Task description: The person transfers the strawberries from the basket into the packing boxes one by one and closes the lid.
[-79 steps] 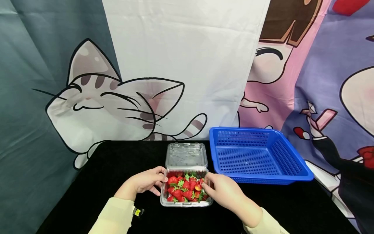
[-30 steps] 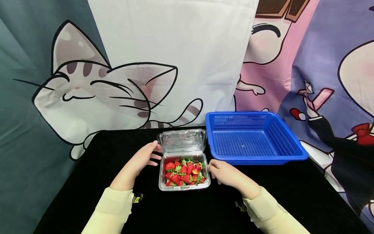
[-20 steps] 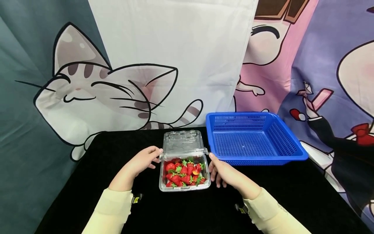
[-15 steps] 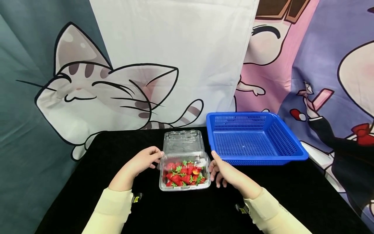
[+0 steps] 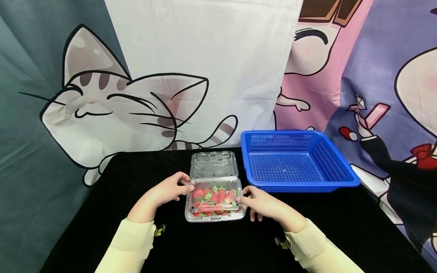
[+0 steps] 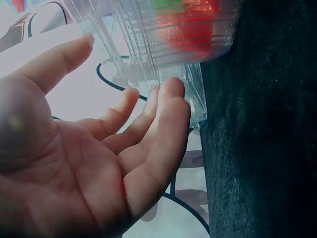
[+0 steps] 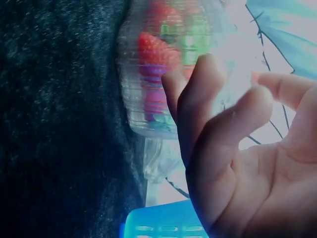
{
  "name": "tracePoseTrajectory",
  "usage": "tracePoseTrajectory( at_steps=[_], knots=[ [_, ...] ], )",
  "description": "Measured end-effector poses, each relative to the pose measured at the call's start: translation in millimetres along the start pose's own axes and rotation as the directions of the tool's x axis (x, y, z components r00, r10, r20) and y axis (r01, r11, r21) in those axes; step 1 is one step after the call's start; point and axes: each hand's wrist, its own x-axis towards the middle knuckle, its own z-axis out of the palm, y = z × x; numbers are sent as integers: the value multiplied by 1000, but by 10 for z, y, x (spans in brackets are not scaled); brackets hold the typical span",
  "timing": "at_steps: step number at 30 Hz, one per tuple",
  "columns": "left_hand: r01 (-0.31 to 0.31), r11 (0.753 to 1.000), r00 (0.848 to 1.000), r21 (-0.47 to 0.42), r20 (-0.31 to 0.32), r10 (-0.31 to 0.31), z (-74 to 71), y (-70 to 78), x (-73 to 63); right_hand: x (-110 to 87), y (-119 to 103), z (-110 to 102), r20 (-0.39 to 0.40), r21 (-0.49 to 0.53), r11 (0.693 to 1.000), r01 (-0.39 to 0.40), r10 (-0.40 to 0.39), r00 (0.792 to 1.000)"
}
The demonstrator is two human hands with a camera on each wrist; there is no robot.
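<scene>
A clear plastic box (image 5: 216, 218) of strawberries (image 5: 214, 197) rests on the black cloth. A clear cover (image 5: 203, 185) lies over the fruit, while another clear lid (image 5: 214, 165) leans back behind the box. My left hand (image 5: 167, 191) has its thumb on the cover's left edge, its other fingers loosely bent beside the wall. At the opposite side, my right hand (image 5: 261, 201) touches the cover's right edge with the thumb. In the left wrist view, the fingertips (image 6: 173, 87) are right by the box's side. The right wrist view has relaxed fingers near the ribbed wall (image 7: 133, 84).
A blue perforated plastic basket (image 5: 288, 168) stands behind and to the right of the box. Behind the black-covered table (image 5: 201, 250) hangs a printed cloth (image 5: 218, 57) with cartoon figures.
The clear cover has swung forward from the back and come down over the strawberries. Both hands have come forward along its sides with it; the other lid stays back.
</scene>
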Motion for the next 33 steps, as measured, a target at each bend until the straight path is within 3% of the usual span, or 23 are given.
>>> tracePoseTrajectory(
  at_steps=[5, 10, 15, 25, 30, 33],
  knots=[
    [38, 999, 994, -29, 100, -35, -29, 44, -57, -11, 1, -52, 105, 51, 998, 23, -28, 994],
    [37, 999, 975, 6, 219, -37, -55, 96, -140, -19, 38, -79, 191, 73, 997, 39, -53, 980],
    [18, 999, 956, 39, 292, -29, -52, 82, -202, -32, 48, -74, 226, 115, 993, 32, -57, 972],
    [38, 999, 939, -16, 344, -30, -5, -32, -280, -32, 38, -50, 251, 215, 977, -10, -46, 967],
    [91, 986, 946, -139, 322, -42, 79, -96, -332, -7, 56, -57, 245, 287, 958, -12, -62, 967],
    [120, 962, 953, -244, 300, -43, 161, -139, -380, -1, 68, -53, 234, 317, 948, -19, -59, 971]
  ],
)
